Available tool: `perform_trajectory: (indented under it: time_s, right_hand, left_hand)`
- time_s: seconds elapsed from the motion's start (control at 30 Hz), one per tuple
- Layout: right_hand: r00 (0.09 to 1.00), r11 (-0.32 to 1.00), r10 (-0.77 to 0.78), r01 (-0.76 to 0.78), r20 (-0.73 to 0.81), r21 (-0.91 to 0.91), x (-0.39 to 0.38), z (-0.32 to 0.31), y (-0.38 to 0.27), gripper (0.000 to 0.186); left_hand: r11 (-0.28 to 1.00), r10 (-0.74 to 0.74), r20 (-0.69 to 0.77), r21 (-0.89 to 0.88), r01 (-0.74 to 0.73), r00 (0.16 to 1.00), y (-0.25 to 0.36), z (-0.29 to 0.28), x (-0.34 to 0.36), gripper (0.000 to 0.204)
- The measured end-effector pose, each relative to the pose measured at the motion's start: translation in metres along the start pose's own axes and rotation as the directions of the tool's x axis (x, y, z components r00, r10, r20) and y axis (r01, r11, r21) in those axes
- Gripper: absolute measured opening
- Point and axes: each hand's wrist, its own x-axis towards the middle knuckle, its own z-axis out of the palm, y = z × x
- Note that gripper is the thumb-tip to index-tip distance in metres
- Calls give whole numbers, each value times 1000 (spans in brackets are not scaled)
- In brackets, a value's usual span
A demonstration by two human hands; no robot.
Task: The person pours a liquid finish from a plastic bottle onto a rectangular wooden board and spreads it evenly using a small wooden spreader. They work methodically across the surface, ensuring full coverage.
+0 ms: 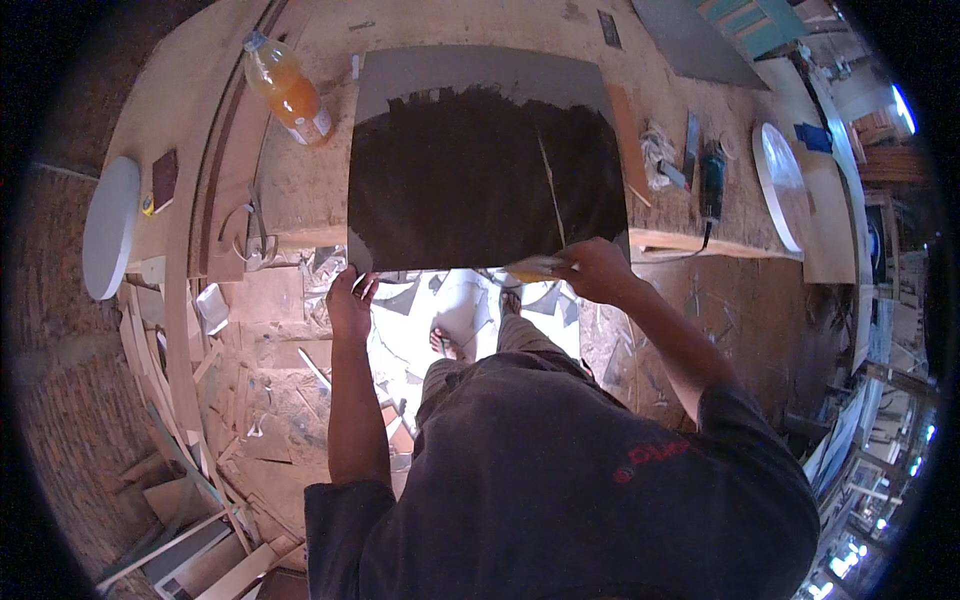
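Observation:
A grey rectangular board (400,72) lies on the bench in front of me and juts past its near edge. A dark, ragged-edged coating (450,180) covers most of its face, with a thin pale streak (550,185) running down the right part. At the near left corner, my left hand (350,300) grips the board's edge, thumb by the top. My right hand (598,270) is closed around a flat, pale-yellow tool (535,268) at the near edge, right of the middle. The tool's exact kind is hard to make out.
An orange-drink bottle (290,90) stands left of the board. To the right lie a crumpled white rag (657,155), a dark bottle-shaped object (713,180) with a cord, and a white disc (778,185). Another white disc (112,228) sits far left. Offcuts (215,550) litter the floor.

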Motion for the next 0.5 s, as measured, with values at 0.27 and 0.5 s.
perform_trajectory:
  time_s: [0.27, 0.5]
  right_hand:
    - [883, 838, 203, 68, -424, 542, 76, -84, 94, 36]
    - [901, 968, -244, 203, -358, -148, 167, -92, 97, 30]
  left_hand:
    - [994, 10, -38, -110, -15, 999, -5, 6, -11, 51]
    - [998, 0, -82, -67, -6, 997, -73, 36, -72, 58]
